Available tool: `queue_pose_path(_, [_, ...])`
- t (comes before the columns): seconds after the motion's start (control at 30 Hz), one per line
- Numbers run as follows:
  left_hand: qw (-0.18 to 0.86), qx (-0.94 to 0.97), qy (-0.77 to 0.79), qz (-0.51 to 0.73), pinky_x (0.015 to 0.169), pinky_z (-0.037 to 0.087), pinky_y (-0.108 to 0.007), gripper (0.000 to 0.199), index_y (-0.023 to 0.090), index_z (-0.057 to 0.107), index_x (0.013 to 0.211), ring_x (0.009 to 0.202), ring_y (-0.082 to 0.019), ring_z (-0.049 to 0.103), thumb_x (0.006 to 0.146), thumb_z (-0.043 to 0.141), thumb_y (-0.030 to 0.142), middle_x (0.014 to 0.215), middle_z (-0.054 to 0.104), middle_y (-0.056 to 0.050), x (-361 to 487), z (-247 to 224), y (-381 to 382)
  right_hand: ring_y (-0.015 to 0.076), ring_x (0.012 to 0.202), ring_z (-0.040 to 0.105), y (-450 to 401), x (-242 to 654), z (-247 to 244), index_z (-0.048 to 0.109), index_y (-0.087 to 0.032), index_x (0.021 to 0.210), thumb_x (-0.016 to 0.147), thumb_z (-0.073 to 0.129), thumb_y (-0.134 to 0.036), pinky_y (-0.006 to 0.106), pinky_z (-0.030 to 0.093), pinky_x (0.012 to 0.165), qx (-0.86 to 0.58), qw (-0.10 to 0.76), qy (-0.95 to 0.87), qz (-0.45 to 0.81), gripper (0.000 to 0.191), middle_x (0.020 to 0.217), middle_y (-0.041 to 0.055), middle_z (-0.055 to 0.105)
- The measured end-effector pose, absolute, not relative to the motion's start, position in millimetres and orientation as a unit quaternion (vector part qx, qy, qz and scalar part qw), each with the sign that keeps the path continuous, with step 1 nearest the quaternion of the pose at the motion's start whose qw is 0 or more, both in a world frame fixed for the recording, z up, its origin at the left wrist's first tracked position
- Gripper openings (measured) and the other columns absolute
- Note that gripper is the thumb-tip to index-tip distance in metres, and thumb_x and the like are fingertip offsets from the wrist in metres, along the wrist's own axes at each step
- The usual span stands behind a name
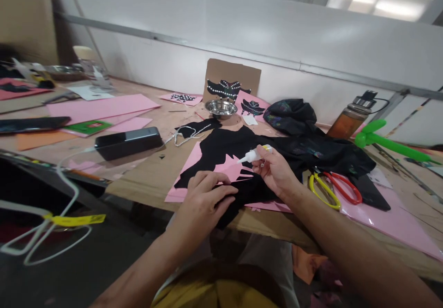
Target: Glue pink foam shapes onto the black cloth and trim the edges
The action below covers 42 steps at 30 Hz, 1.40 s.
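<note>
A white squeeze bottle of glue [255,155] with a long thin nozzle is held in my right hand [273,169], its fingers closed round it. The nozzle tip points left and down, at or just above a pink paper cutout [226,166] with jagged, pointed edges. Beneath the cutout lies a spread of black cloth [224,144]. My left hand [206,195] rests at the cutout's near edge, fingers apart and lying on the paper and cloth. A sheet of pink paper [173,192] shows from under the cloth.
Right of my right hand lie scissors [334,190] with yellow and red handles. A metal bowl [221,109] stands behind the cloth, before a beaded black cutout [228,89] on cardboard. A black box-shaped device [128,143] sits left, and an amber bottle [349,116] leans back right.
</note>
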<state>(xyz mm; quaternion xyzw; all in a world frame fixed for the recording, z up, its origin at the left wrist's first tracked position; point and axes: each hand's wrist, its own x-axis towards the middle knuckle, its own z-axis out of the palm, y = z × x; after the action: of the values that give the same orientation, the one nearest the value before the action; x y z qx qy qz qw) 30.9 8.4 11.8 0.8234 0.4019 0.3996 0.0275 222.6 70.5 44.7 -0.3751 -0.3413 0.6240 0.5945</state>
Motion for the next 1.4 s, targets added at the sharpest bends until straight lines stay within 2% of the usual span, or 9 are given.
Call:
queue_pose_path(0.17, [0.023,0.823,0.405,0.398,0.079,0.038,-0.039,0.02,0.028,0.071,0.103,0.094,-0.023,0.054,0.095,0.054,0.021,0.091,0.074,0.0,30.6,12.9,7.3,0.0067,0.05,0.054,71.0,223.7,43.4,0.055,-0.019,0.078,0.057,0.09,-0.037,0.018,0.047,0.045,-0.367,0.59,-0.355,0.625,0.044,0.063,-0.0055,0.06])
queue_pose_path(0.5, [0.012,0.812,0.431,0.393,0.077,0.037,-0.04,0.018,0.027,0.072,0.085,0.091,-0.023,0.057,0.09,0.058,0.017,0.084,0.075,0.001,32.3,16.1,8.5,0.0074,0.049,0.054,69.7,223.6,43.2,0.056,-0.02,0.078,0.061,0.087,-0.037,0.019,0.049,0.046,-0.369,0.577,-0.368,0.629,0.04,0.062,-0.0048,0.062])
queue_pose_path(0.73, [0.026,0.811,0.431,0.395,0.078,0.039,-0.039,0.011,0.024,0.069,0.082,0.091,-0.023,0.056,0.088,0.062,0.018,0.083,0.075,0.001,33.1,10.2,11.9,0.0074,0.05,0.054,69.3,222.3,42.5,0.057,-0.019,0.079,0.06,0.087,-0.036,0.018,0.047,0.044,-0.373,0.584,-0.364,0.622,0.04,0.062,-0.0048,0.062])
queue_pose_path(0.83, [0.018,0.812,0.429,0.394,0.079,0.04,-0.039,0.006,0.024,0.069,0.089,0.093,-0.024,0.057,0.088,0.064,0.021,0.085,0.075,0.0,33.6,8.7,11.7,0.0073,0.05,0.054,68.5,222.2,42.6,0.057,-0.019,0.079,0.06,0.088,-0.036,0.018,0.047,0.044,-0.37,0.583,-0.367,0.624,0.041,0.062,-0.0047,0.062])
queue_pose_path(0.93, [0.006,0.815,0.425,0.394,0.08,0.04,-0.04,0.012,0.024,0.069,0.098,0.093,-0.023,0.058,0.091,0.059,0.021,0.09,0.075,-0.002,34.1,8.3,11.2,0.0072,0.049,0.053,67.8,222.2,42.9,0.056,-0.019,0.08,0.06,0.087,-0.037,0.019,0.047,0.045,-0.367,0.579,-0.372,0.625,0.041,0.063,-0.0051,0.063])
queue_pose_path(1.1, [0.03,0.815,0.425,0.392,0.081,0.041,-0.042,0.027,0.025,0.071,0.096,0.091,-0.023,0.059,0.089,0.049,0.011,0.091,0.076,-0.002,33.6,8.5,12.5,0.007,0.048,0.053,67.1,222.3,43.7,0.056,-0.019,0.079,0.06,0.088,-0.038,0.019,0.046,0.045,-0.369,0.572,-0.38,0.626,0.041,0.064,-0.005,0.063])
queue_pose_path(1.4, [0.03,0.806,0.431,0.404,0.076,0.039,-0.04,0.03,0.025,0.069,0.083,0.089,-0.023,0.058,0.08,0.052,0.001,0.081,0.074,0.002,33.4,11.9,11.2,0.0073,0.048,0.052,65.3,221.4,44.7,0.056,-0.02,0.079,0.059,0.088,-0.039,0.02,0.046,0.046,-0.368,0.574,-0.385,0.623,0.042,0.063,-0.0054,0.063])
